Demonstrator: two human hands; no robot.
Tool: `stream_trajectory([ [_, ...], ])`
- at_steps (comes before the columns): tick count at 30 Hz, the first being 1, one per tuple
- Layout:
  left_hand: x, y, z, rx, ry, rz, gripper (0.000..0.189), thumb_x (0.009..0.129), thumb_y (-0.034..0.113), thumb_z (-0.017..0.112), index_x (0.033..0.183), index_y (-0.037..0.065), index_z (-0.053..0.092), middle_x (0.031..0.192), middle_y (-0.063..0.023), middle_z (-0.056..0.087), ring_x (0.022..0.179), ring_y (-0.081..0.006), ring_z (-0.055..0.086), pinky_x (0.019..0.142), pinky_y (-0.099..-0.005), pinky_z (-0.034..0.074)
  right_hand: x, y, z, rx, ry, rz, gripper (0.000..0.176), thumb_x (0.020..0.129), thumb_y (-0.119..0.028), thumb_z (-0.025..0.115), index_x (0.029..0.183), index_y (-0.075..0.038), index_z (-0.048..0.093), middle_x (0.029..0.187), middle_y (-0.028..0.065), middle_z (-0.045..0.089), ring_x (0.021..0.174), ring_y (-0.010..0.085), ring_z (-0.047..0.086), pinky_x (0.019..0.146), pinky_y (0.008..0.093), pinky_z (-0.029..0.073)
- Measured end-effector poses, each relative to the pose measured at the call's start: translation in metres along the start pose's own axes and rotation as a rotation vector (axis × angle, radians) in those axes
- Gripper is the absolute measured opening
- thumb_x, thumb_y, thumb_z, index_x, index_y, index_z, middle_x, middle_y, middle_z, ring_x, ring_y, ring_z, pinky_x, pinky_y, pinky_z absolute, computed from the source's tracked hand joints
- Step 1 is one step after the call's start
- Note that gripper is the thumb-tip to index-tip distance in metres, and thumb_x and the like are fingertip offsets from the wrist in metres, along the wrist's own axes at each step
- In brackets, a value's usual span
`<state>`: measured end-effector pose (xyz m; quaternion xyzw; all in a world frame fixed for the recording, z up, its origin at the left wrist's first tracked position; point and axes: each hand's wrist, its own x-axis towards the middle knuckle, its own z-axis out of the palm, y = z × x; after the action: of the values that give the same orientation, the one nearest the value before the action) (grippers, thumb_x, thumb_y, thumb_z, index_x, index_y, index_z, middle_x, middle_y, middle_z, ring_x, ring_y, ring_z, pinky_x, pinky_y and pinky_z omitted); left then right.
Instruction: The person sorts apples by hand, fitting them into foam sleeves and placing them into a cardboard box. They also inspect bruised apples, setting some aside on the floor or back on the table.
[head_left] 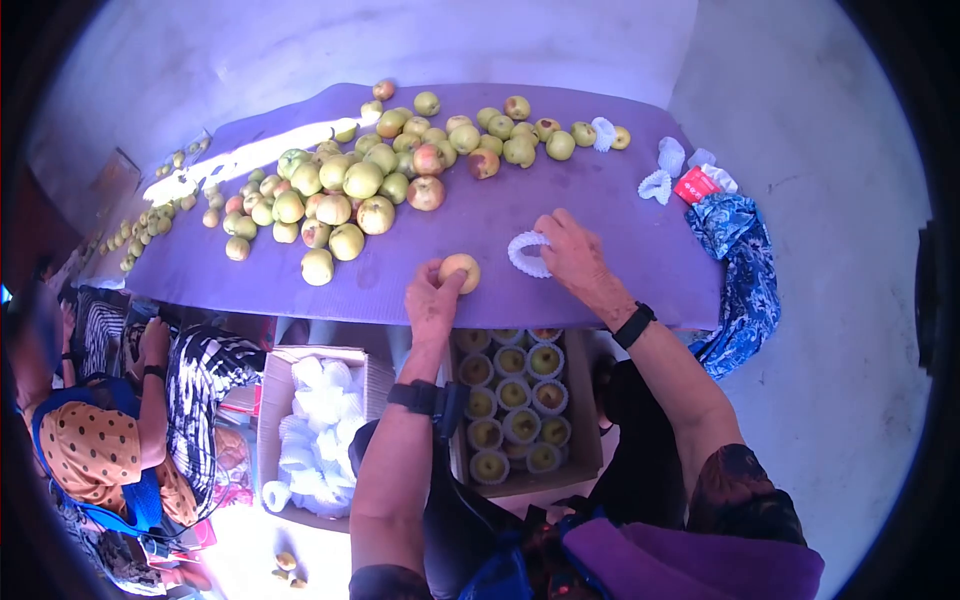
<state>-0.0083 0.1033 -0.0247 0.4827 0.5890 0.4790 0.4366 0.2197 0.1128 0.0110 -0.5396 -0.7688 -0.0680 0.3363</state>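
My left hand (432, 300) held one apple (460, 272) at the near edge of the table (600, 220), with the fingers closed around it from below. My right hand (575, 255), just beside it, pinched one white foam net (528, 254) between thumb and fingers, and the net was open like a ring. Apple and net were near each other but not touching.

I judged the work to be partly done. The carton (590, 440) under the table edge, in the lower middle of the frame, was nearly full: I counted fourteen netted apples (520, 393) in five rows, and the last row had a gap. Much was left, because the loose apples (362, 180) covered the upper left and upper middle of the table. There were well above forty, but at the far left they were too small in the view to count exactly.

A second carton (275, 390), left of the first, was full of spare nets (315, 430). Three more nets (655, 185) lay at the upper right of the table. Two apples lay on the floor (285, 565) at the lower left.
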Motion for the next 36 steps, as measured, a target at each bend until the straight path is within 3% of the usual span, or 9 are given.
stream_trajectory([
  [2, 0.005, -0.006, 0.002, 0.143, 0.027, 0.111, 0.041, 0.077, 0.019, 0.069, 0.111, -0.002, 0.058, 0.092, -0.0126, 0.066, 0.077, -0.0194, 0.064, 0.062, -0.0276, 0.051, 0.005, 0.002, -0.002, 0.025, -0.024, -0.009, 0.017, 0.074, -0.005, 0.059, 0.089, -0.009, 0.054, 0.087, 0.0094, 0.051, 0.080, 0.0319, 0.058, 0.066, 0.0412, 0.049],
  [4, 0.005, -0.004, 0.002, 0.260, 0.018, 0.166, 0.044, 0.075, 0.020, 0.069, 0.112, 0.000, 0.058, 0.097, -0.0190, 0.065, 0.088, -0.0318, 0.063, 0.082, -0.0396, 0.048, 0.011, -0.005, -0.010, 0.011, -0.065, -0.006, 0.016, 0.074, -0.007, 0.060, 0.089, -0.009, 0.054, 0.087, 0.0092, 0.051, 0.080, 0.0320, 0.058, 0.066, 0.0417, 0.048],
  [13, -0.005, 0.007, 0.001, 0.356, 0.036, 0.245, 0.046, 0.077, 0.023, 0.066, 0.118, 0.004, 0.056, 0.119, -0.0216, 0.054, 0.110, -0.0383, 0.050, 0.094, -0.0419, 0.041, 0.019, -0.028, -0.013, -0.004, -0.144, -0.018, 0.015, 0.074, -0.006, 0.060, 0.088, -0.007, 0.054, 0.089, 0.0122, 0.053, 0.080, 0.0333, 0.059, 0.068, 0.0428, 0.049],
  [23, -0.026, 0.031, 0.003, 0.413, 0.317, 0.526, 0.042, 0.079, 0.025, 0.068, 0.115, 0.005, 0.057, 0.104, -0.0186, 0.056, 0.096, -0.0336, 0.057, 0.085, -0.0417, 0.045, 0.006, -0.035, -0.009, 0.106, -0.214, -0.058, 0.020, 0.073, -0.004, 0.062, 0.091, -0.007, 0.055, 0.090, 0.0108, 0.053, 0.083, 0.0334, 0.059, 0.070, 0.0424, 0.049],
  [25, -0.037, 0.037, 0.009, 0.258, -0.006, 0.638, 0.039, 0.078, 0.018, 0.072, 0.112, 0.004, 0.058, 0.090, -0.0104, 0.058, 0.077, -0.0210, 0.057, 0.065, -0.0294, 0.048, 0.004, -0.038, -0.016, 0.159, -0.223, -0.114, 0.020, 0.073, -0.003, 0.063, 0.090, -0.007, 0.055, 0.090, 0.0106, 0.053, 0.084, 0.0328, 0.058, 0.070, 0.0418, 0.049],
  [28, -0.050, 0.042, 0.020, 0.335, -0.126, 0.720, 0.041, 0.075, 0.018, 0.074, 0.111, 0.007, 0.058, 0.088, -0.0090, 0.058, 0.071, -0.0237, 0.060, 0.063, -0.0335, 0.050, 0.001, -0.041, -0.027, 0.233, -0.245, -0.187, 0.019, 0.072, -0.002, 0.063, 0.089, -0.006, 0.054, 0.089, 0.0104, 0.053, 0.084, 0.0318, 0.058, 0.071, 0.0405, 0.048],
  [29, -0.051, 0.042, 0.021, 0.209, -0.199, 0.577, 0.032, 0.077, 0.013, 0.071, 0.106, 0.006, 0.059, 0.084, -0.0098, 0.058, 0.070, -0.0249, 0.060, 0.063, -0.0333, 0.049, 0.001, -0.042, -0.031, 0.260, -0.252, -0.205, 0.018, 0.073, -0.002, 0.063, 0.088, -0.006, 0.054, 0.089, 0.0104, 0.053, 0.085, 0.0314, 0.057, 0.072, 0.0398, 0.047],
  [33, -0.045, 0.029, 0.025, 0.283, -0.166, 0.668, 0.024, 0.079, 0.008, 0.067, 0.101, 0.005, 0.060, 0.080, -0.0120, 0.057, 0.068, -0.0265, 0.059, 0.062, -0.0336, 0.049, -0.002, -0.038, -0.048, 0.381, -0.318, -0.139, 0.020, 0.073, -0.004, 0.063, 0.090, -0.006, 0.054, 0.088, 0.0102, 0.054, 0.086, 0.0314, 0.057, 0.074, 0.0388, 0.047],
  [36, -0.049, 0.027, 0.030, 0.329, -0.082, 0.743, 0.018, 0.080, 0.003, 0.064, 0.097, 0.003, 0.060, 0.071, -0.0072, 0.057, 0.061, -0.0170, 0.056, 0.060, -0.0286, 0.047, -0.008, -0.037, -0.053, 0.250, -0.223, -0.165, 0.017, 0.073, -0.006, 0.063, 0.088, -0.005, 0.054, 0.088, 0.0130, 0.053, 0.084, 0.0336, 0.057, 0.069, 0.0419, 0.047],
])
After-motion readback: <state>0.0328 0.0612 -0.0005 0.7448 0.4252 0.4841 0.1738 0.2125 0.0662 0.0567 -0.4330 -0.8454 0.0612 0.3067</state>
